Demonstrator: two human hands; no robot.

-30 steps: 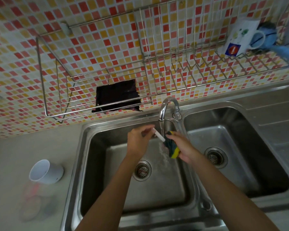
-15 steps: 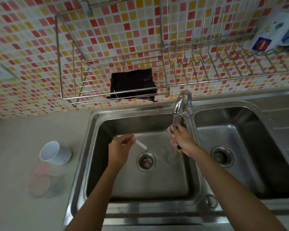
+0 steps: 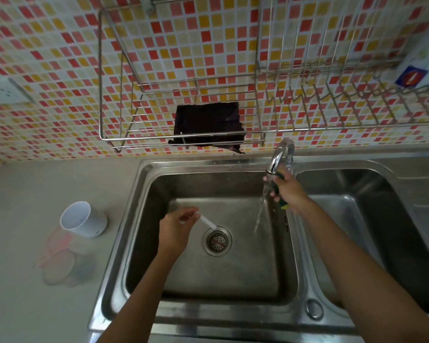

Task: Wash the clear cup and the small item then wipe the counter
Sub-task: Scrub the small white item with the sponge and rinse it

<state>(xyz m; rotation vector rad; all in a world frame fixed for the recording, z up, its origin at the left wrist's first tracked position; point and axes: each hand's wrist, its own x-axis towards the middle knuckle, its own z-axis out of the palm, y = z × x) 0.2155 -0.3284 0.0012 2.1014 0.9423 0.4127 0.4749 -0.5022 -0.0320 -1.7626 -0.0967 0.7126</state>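
While water runs from the faucet (image 3: 279,154), the left hand (image 3: 176,229) pinches a small white stick-like item (image 3: 207,222) above the drain (image 3: 217,240); the right hand (image 3: 286,191) clamps a green-yellow sponge (image 3: 276,188). The clear cup (image 3: 62,258), pink-tinged, lies on the surface (image 3: 22,243).

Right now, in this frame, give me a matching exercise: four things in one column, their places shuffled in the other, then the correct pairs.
Things:
1. white cup
2. dark cloth
3. small white item
4. sponge

Places:
A. in the right hand, by the faucet spout
B. on the counter, left of the sink
C. in the wire rack on the tiled wall
D. pinched in the left hand, over the basin near the drain

Pairs: 1-B, 2-C, 3-D, 4-A
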